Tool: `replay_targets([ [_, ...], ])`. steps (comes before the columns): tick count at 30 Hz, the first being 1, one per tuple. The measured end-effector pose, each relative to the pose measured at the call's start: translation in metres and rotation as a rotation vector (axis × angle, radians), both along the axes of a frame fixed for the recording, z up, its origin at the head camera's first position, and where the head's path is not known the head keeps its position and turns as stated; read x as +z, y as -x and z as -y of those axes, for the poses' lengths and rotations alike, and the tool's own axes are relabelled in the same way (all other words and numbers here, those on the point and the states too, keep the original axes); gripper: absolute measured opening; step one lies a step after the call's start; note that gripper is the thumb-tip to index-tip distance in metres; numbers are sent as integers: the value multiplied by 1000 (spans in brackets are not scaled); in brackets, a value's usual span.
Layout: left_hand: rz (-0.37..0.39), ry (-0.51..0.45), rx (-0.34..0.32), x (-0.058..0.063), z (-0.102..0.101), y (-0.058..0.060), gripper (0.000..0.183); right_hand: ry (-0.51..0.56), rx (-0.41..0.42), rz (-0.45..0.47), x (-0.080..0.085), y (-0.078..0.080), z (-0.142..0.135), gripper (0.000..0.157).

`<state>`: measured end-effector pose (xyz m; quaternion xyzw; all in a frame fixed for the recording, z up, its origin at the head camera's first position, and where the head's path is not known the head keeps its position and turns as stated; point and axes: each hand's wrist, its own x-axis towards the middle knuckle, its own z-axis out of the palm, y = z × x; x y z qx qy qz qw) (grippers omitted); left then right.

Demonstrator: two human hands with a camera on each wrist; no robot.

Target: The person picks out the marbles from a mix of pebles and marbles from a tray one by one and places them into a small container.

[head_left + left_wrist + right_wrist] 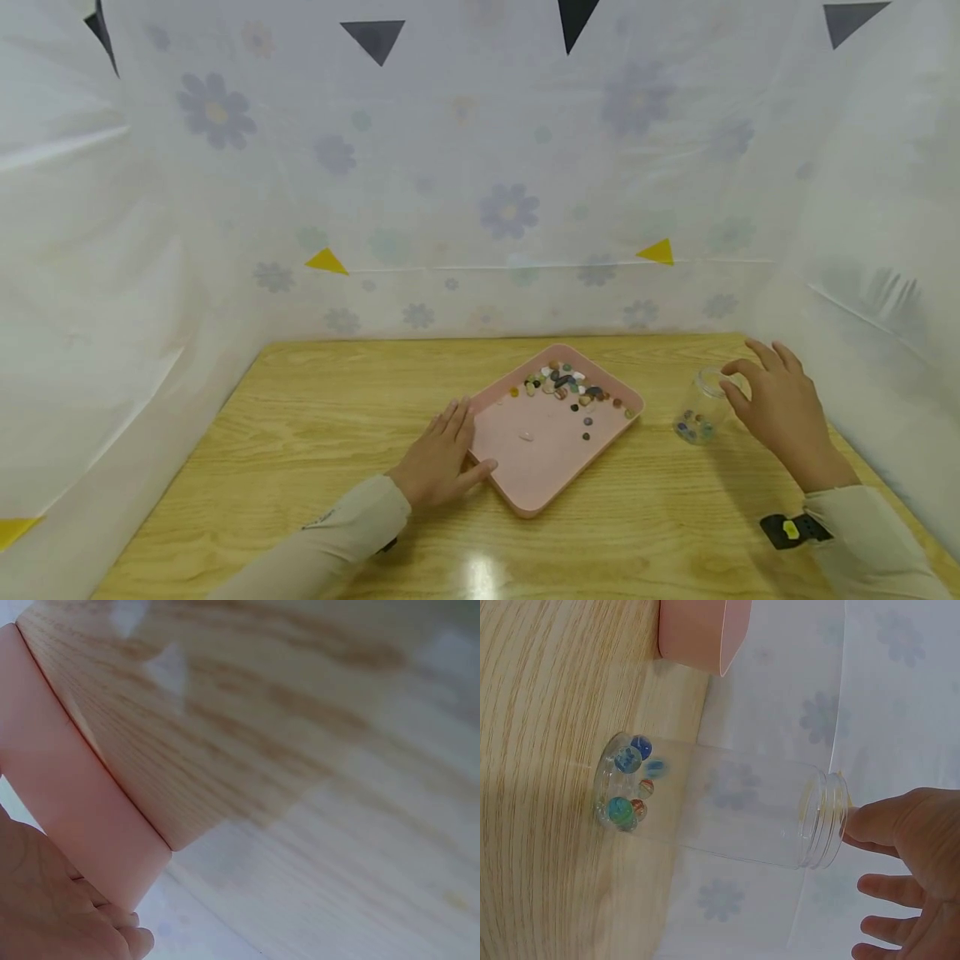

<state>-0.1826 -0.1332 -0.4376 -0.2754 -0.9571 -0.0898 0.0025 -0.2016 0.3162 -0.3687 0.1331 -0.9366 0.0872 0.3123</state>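
Note:
My left hand (442, 458) rests against the near left side of a pink tray (510, 462), fingers straight along its edge and thumb at the rim. Several small stones (561, 380) lie mostly along the tray's far side, and one pale stone (527, 435) sits nearer the middle. At the mouth of an upright clear jar (742, 806) is my right hand (783, 408). Its thumb and index finger are bent apart at the rim, holding nothing visible. Several glass marbles (628, 759) are at the jar's bottom; one blurred blue marble (655, 767) appears just above them.
The tray and jar stand on a wood-grain table (322, 408), the jar to the tray's right. A white flowered sheet (450, 183) hangs behind the table and along both sides. Yellow triangles (327, 261) mark the back sheet.

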Motion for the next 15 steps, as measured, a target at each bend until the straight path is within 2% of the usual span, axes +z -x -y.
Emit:
replay_targets([
  [15, 6, 8, 8, -2, 0, 1, 90, 0, 3, -1, 0, -1, 0, 20],
])
